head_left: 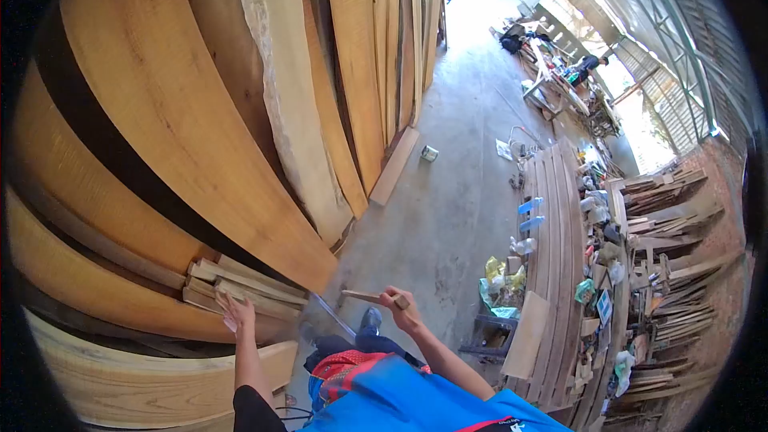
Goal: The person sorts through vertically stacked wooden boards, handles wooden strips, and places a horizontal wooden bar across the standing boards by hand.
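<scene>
My left hand (238, 312) is at the near ends of a bundle of wooden strips (264, 291), its fingers stretched out toward the wood. A small pale patch shows beside the palm; I cannot make out what it is. The strips lean against large upright planks (184, 120). In front of my body, my right hand (402, 310) is closed around a short wooden stick (362, 297). Its thin end points left, and a thicker block-like piece shows by the fingers. The stick is apart from the planks, above the concrete floor.
A short board (395, 168) and a tin can (430, 154) are on the floor (464, 112) ahead. On the right, a long slatted bench (552, 272) carries a loose board (527, 334), bags and bottles. Racks of wood offcuts (672, 312) stand beyond. A person (590, 67) is at the far right.
</scene>
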`<act>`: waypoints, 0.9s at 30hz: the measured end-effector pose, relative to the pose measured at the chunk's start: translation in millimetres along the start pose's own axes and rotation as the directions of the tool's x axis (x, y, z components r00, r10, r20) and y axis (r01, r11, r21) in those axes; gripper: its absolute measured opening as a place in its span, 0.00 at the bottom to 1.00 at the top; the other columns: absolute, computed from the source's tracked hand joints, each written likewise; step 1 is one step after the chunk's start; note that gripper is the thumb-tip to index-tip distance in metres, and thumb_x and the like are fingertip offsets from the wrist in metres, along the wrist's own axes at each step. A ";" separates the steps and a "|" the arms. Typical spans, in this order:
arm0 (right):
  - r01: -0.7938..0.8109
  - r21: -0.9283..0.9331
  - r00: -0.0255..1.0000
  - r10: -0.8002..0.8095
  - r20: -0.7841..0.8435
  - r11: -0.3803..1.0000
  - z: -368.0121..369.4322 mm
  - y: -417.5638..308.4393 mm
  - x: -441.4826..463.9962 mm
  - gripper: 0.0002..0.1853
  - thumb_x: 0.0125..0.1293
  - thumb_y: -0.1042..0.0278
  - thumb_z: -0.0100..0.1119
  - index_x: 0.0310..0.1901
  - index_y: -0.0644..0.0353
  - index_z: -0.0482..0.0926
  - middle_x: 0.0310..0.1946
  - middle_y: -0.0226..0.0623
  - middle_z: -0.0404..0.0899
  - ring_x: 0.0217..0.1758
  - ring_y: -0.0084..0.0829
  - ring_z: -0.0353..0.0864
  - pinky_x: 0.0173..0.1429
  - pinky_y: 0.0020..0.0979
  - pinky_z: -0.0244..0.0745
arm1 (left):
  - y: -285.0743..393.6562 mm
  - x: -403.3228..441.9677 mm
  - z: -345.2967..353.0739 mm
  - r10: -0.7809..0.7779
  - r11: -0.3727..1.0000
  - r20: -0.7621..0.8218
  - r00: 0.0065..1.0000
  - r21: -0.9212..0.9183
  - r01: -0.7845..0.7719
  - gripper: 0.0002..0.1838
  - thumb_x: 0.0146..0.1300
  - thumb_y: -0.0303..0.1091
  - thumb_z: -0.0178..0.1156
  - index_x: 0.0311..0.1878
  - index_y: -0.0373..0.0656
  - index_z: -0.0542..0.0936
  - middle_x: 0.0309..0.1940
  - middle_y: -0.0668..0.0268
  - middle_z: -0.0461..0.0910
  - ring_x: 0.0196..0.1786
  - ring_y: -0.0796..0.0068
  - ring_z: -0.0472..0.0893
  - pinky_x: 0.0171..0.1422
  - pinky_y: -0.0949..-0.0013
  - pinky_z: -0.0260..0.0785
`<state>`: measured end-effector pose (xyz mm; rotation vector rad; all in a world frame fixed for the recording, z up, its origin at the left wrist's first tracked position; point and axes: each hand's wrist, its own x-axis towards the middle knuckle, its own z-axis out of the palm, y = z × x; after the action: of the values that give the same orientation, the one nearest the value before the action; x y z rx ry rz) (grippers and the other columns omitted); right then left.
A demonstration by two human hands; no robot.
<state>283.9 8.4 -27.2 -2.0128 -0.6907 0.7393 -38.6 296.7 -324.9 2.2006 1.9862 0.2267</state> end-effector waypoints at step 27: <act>-0.018 0.320 0.997 0.041 -0.063 0.947 -21.7 37.7 52.6 0.21 0.73 0.49 0.54 0.26 0.57 0.72 0.26 0.28 0.72 0.40 0.26 0.76 0.54 0.32 0.69 | 55.0 -80.0 -111.4 0.164 0.980 0.422 0.892 -0.170 -0.099 0.33 0.63 0.46 0.61 0.67 0.39 0.66 0.60 0.46 0.76 0.55 0.46 0.81 0.55 0.45 0.74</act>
<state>342.0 15.8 -62.2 -1.7454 -0.4673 0.7443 -18.5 214.2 -204.0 2.0703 1.5338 -0.0990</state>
